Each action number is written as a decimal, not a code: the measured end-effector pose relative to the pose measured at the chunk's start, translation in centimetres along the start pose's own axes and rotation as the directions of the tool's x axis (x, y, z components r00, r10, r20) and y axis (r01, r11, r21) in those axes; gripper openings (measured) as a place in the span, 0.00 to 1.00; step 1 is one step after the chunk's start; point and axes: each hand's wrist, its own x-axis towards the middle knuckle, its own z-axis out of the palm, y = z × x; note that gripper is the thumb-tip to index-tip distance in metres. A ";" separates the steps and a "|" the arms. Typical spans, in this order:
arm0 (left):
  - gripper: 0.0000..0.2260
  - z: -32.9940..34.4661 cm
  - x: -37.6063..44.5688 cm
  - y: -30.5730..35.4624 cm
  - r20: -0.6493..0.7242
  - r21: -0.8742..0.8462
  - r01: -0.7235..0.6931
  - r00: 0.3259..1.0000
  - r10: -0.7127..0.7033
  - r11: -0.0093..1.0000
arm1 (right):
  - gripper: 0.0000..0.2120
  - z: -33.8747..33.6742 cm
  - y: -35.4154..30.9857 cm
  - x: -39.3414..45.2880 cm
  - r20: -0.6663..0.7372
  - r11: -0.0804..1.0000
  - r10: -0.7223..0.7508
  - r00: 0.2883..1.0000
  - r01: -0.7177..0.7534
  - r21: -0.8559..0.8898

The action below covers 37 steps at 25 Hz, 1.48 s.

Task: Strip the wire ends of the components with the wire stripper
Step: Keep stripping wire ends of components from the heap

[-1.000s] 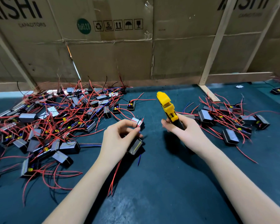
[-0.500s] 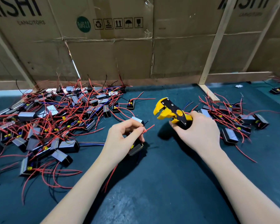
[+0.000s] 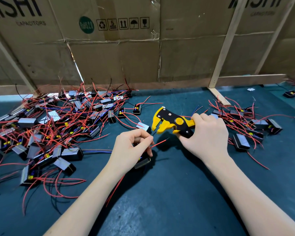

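My left hand [image 3: 130, 148] pinches a red wire [image 3: 158, 143] whose free end points right, toward the tool. The wire's component [image 3: 143, 161], a small black block, hangs half hidden under that hand. My right hand [image 3: 206, 138] grips the handles of the yellow and black wire stripper [image 3: 170, 122]. Its jaws point left and down and stand apart, a short way above the wire's tip. Nothing sits between the jaws.
A large heap of components with red wires [image 3: 49, 130] covers the left of the dark green table [image 3: 169, 193]. A smaller heap [image 3: 249, 126] lies right of my right hand. One component [image 3: 144, 126] lies just behind my left hand. Cardboard walls [image 3: 117, 57] and a wooden strip [image 3: 219, 96] close the back.
The stripper swung from upright to lying sideways with its jaws toward the left hand. My left hand drew the red wire's end out to the right.
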 end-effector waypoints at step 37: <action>0.06 -0.4 0.3 -0.7 0.050 0.000 0.008 0.999 -0.008 1.000 | 0.22 -0.6 0.2 0.3 0.105 0.999 0.021 0.994 -0.017 -0.040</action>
